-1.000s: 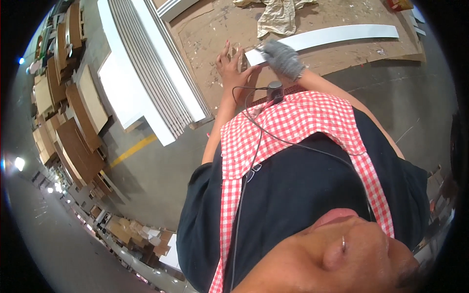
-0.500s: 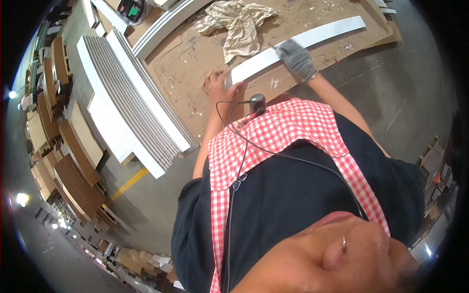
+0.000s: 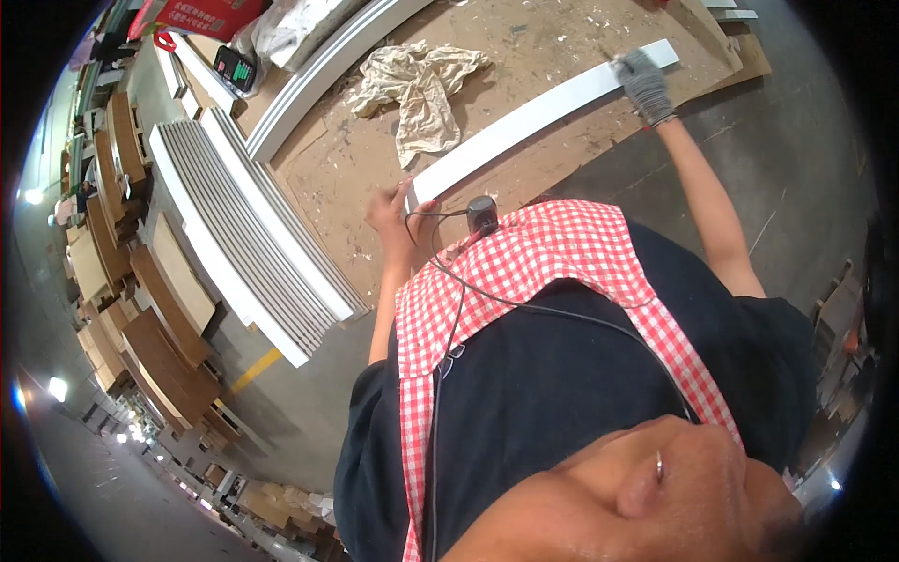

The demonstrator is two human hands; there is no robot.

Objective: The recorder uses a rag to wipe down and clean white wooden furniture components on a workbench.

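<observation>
- Stained cardboard [image 3: 323,178], perhaps spread as protection.
- White strip [image 3: 534,125], lying across the cardboard.
- Crumpled cloth [image 3: 426,94] beside the strip.
- Gloved right hand [image 3: 644,86] atop its right end; grip cannot be told.
- Blurred left hand [image 3: 393,212] around its left end, seemingly bracing; how tightly is unclear.

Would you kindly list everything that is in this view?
Worktop: one, brown, upper centre
Strip: one, white, on the worktop
Cloth: one, cream, beyond the strip
Stack of strips: several, white, left
Curved lengths: several, white, worktop's upper left
Package: one, red, top left
Small item: one, black, below the package
Boards: several, brown, far left
Floor line: one, yellow, left
Apron: one, red-and-white, torso
Device: one, black, against the apron
Left hand: one, bare, strip's left end
Right hand: one, grey-gloved, near strip's right end
</observation>
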